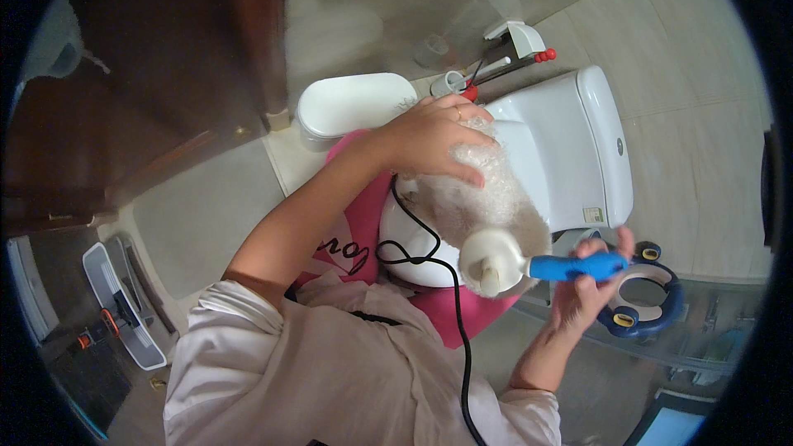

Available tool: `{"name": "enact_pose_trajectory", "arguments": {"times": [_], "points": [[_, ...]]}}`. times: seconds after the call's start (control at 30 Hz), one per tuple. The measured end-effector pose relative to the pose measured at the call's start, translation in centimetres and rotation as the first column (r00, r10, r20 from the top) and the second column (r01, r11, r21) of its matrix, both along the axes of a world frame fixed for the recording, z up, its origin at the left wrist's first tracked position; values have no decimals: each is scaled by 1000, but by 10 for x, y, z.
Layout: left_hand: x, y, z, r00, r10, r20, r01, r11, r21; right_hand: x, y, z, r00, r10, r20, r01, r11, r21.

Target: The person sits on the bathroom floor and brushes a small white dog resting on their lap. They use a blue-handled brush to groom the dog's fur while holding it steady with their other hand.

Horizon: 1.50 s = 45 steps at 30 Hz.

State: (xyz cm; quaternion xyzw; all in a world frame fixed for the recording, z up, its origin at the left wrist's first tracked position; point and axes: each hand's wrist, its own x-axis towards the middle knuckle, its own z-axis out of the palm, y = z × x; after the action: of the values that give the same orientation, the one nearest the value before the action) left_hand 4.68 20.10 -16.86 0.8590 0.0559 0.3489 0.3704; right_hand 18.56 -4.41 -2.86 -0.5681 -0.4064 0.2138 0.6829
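A small dog (495, 198) with curly white and shorter beige fur is on the white toilet lid (409, 260) before me. Over its curly fur my left hand (437, 136) curves, holding the body with thumb and fingers spread. My right hand (591, 282) grips the blue handle of a pet brush (576, 265). The brush's round cream head rests against the beige fur, back side up, so its bristles are hidden. The dog's face cannot be made out. A black cord (458, 316) loops across the lid and runs down over my shirt.
Pink fabric (356, 223) lies under and around the lid. The toilet tank (604, 148) stands at right, a lidded white bin (356, 102) at upper left. A toilet brush holder (446, 83) sits behind. At right is a navy child's toilet seat (672, 297).
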Motion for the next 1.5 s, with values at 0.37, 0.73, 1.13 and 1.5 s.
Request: {"name": "enact_pose_trajectory", "arguments": {"times": [0.37,0.73,1.13,1.5], "points": [[6,10,-6,982,27,-188,-17,998,58,9,101,-47,917,43,396,41,979,-201],[12,15,-5,980,-54,-191,52,999,-11,6,111,-52,846,-56,531,187,963,-196],[19,26,-5,964,-97,-248,88,995,-48,-3,123,-50,941,-13,338,95,969,-226],[23,16,-12,985,25,-173,-36,998,-57,-17,118,-3,937,-7,350,126,940,-317]]}}
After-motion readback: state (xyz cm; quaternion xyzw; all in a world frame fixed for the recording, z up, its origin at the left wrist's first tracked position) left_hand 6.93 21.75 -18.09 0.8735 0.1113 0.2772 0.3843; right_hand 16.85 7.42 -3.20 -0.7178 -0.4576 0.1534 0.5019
